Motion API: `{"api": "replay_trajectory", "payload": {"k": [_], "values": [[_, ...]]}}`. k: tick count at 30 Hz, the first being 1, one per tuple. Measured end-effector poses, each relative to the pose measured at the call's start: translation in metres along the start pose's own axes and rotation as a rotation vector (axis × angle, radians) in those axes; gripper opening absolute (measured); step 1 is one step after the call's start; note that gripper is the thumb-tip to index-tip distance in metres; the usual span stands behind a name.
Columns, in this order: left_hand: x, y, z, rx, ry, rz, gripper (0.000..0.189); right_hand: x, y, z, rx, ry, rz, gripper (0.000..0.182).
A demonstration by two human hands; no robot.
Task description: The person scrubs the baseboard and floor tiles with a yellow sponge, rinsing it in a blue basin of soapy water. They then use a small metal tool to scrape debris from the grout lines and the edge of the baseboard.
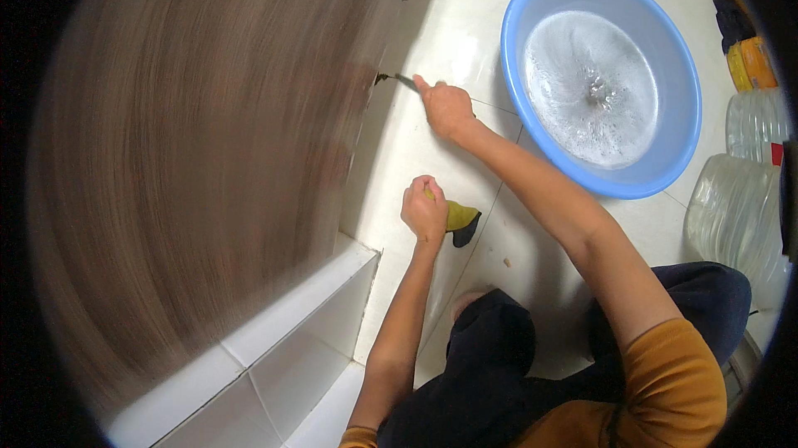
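My right hand [446, 110] is closed around a slim dark-handled tool [408, 81], possibly a small brush. Its thin dark tip meets the lower edge of a brown wood-grain panel [218, 136]; a dark clump hides the tip's exact shape. Nearer to me, my left hand [425, 208] grips a yellow-green and black cloth [462, 216] low over the pale tiled floor [430, 155]. Part of the cloth is hidden in the fist, and its loose end hangs out on the right.
A blue plastic basin [679, 74] of foamy water stands right of my right forearm. Large clear plastic bottles [726, 205] line the right side, with yellow-and-orange packages [751, 63] beyond them. A white tiled ledge [293, 298] juts out at lower left. A small crumb [507, 262] lies on the floor.
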State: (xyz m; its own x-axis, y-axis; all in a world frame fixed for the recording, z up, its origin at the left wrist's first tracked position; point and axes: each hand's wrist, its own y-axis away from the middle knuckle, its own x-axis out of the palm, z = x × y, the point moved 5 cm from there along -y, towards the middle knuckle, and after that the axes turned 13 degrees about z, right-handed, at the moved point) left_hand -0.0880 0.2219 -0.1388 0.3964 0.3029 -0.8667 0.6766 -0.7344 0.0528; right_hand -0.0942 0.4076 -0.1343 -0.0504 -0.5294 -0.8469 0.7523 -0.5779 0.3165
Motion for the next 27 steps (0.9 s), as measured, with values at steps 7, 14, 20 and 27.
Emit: {"api": "replay_trajectory", "payload": {"k": [7, 14, 20, 27], "values": [[0.005, 0.0, -0.002, 0.027, -0.064, -0.029, 0.008, 0.001, -0.021, -0.004, -0.023, 0.001, -0.17, 0.031], [0.006, 0.0, -0.007, 0.081, -0.094, -0.035, 0.006, 0.003, -0.035, 0.001, -0.03, -0.056, -0.144, 0.043], [0.007, -0.001, -0.008, 0.096, -0.09, -0.036, 0.006, 0.011, -0.036, 0.016, -0.059, -0.101, -0.105, 0.028], [0.006, 0.0, -0.007, 0.031, -0.102, 0.011, 0.007, -0.004, -0.037, 0.007, -0.133, -0.071, -0.103, 0.021]]}}
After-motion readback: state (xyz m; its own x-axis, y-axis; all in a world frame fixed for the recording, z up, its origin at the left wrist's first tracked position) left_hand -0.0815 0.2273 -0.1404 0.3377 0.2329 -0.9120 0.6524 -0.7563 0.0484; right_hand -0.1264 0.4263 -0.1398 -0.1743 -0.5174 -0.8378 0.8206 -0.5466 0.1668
